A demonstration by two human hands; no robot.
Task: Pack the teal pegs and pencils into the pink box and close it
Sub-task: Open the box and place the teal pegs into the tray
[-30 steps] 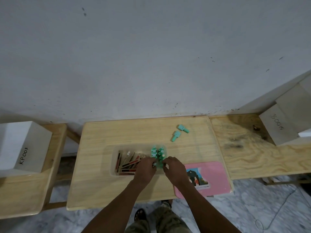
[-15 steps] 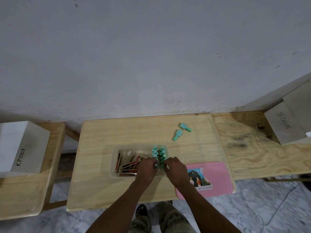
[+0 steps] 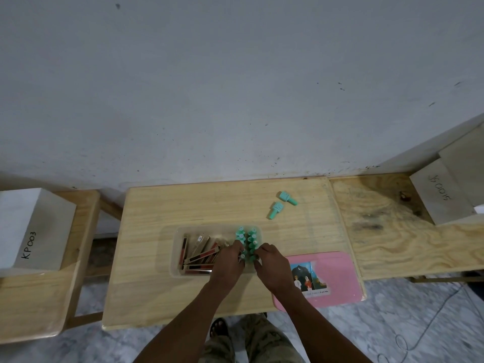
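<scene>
A clear box base [image 3: 178, 233] sits on the wooden table [image 3: 183, 205], near its front edge. Brown and red pencils [image 3: 199, 254] lie in its left half. Two rows of upright teal pegs [image 3: 247, 238] fill its right end. My left hand [image 3: 229, 262] and my right hand [image 3: 271, 264] meet at the near end of those rows, fingertips curled onto the nearest pegs. Two loose teal pegs [image 3: 287, 198] [image 3: 275, 210] lie on the table beyond the box. The pink lid [image 3: 336, 276], with a picture sticker, lies flat to the right, partly under my right wrist.
A white box marked KP003 [image 3: 31, 231] stands on the left bench. Another white box [image 3: 440, 197] stands on the plywood bench [image 3: 379, 244] at the right. The wall runs just behind the table. A cable lies on the floor at lower right.
Both hands stay at the near end of the peg rows and have barely shifted. The loose pegs and the lid have not moved.
</scene>
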